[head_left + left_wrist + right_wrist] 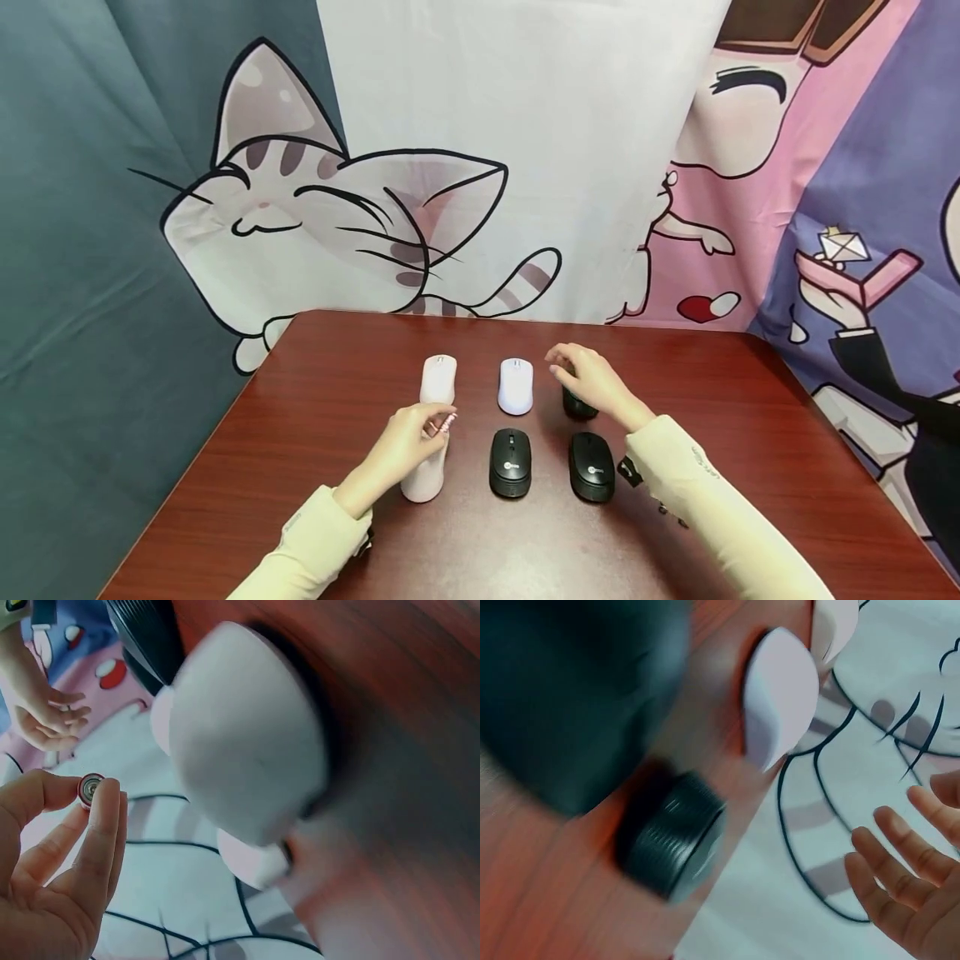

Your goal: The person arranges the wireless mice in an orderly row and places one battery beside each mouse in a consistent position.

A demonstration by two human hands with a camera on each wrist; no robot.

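My left hand (408, 440) pinches a small battery (91, 789) between thumb and fingertips; its round metal end with a red rim faces the left wrist camera. Directly below that hand lies a white mouse (423, 481), partly covered by it in the head view. Over on the right, my right hand (592, 379) hovers with relaxed fingers and nothing in them. Beneath it a black mouse (579, 407) is partly hidden, its ribbed side showing as a dark block (676, 836) in the right wrist view.
Behind the left hand stands another white mouse (438, 379), with a pale lavender mouse (515, 386) to its right. Two black mice (510, 462) with light logos lie in the front row, the second (592, 467) near the right sleeve. A printed cloth (517, 100) hangs behind the brown table (300, 400).
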